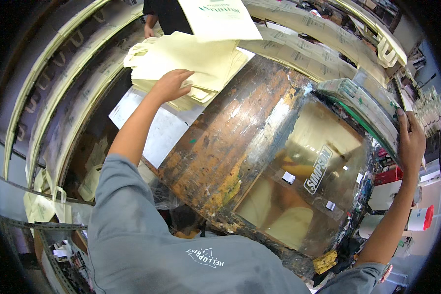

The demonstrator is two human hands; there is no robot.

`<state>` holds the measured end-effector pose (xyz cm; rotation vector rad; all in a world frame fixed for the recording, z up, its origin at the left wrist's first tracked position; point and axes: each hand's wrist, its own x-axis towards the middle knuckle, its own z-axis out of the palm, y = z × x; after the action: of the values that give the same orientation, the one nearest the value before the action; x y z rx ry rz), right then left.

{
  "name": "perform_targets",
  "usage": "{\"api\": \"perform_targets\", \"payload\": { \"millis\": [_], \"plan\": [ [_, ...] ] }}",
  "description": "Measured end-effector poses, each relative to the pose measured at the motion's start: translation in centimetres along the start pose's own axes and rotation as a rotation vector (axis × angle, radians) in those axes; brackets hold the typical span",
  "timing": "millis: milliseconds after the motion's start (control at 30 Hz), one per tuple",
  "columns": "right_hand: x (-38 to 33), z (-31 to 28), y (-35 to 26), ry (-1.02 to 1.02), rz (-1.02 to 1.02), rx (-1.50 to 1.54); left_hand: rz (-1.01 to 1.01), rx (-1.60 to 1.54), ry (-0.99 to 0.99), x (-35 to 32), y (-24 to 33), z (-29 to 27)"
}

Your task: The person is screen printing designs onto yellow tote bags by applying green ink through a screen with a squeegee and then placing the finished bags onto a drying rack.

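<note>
Left hand (173,84): laid open on cream tote-bag stack (191,63), eleven o'clock. Right hand (410,139): gripped around raised printing screen frame (362,105), three o'clock. Risk judged: stack toppled if nudged.

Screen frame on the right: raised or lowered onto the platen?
Raised: the screen frame tilts up off the glossy platen, right hand gripping its edge.

stack of tote bags (191,63) is pale cream-yellow, and the one bag (220,17) held up at the top has a dark green print on the same cream. the work table (220,147) is brown wood smeared with orange, yellow and white paint. the screen frame (299,166) looks amber-gold with a white logo. sleeves (127,215) are grey. round tub (419,218) is white with a red lid.
</note>
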<state>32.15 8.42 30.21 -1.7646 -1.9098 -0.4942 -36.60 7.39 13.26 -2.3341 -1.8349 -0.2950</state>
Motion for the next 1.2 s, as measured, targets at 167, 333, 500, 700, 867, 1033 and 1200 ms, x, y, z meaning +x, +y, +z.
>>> {"api": "perform_targets", "payload": {
  "millis": [167,333,500,700,867,1033,1200],
  "plan": [
    [-1.4,-0.6,-0.8,-0.001,-0.021,0.072,0.011,0.118,-0.315,5.0,-0.9,3.3],
    [-3.2,-0.8,-2.3,0.037,-0.029,0.032,0.041,0.236,-0.223,5.2,-4.6,5.8],
    [-2.9,-1.4,-2.5,0.057,-0.025,-0.01,-0.042,0.191,0.029,5.6,-1.6,2.2],
    [-3.0,-1.9,-2.9,-0.025,-0.018,0.024,0.001,-0.091,0.061,2.5,-2.3,2.2],
    [-2.0,-1.2,-1.8,0.027,-0.061,-0.002,0.358,-0.054,0.138,4.0,9.0,0.0],
    [-1.3,0.1,-0.3,0.112,-0.061,-0.078,0.338,-0.076,-0.122,2.8,30.4,8.7],
    [-1.2,-2.2,-2.2,-0.258,0.017,0.01,0.498,-0.29,-0.139,-0.6,45.9,15.1]
  ]
}}
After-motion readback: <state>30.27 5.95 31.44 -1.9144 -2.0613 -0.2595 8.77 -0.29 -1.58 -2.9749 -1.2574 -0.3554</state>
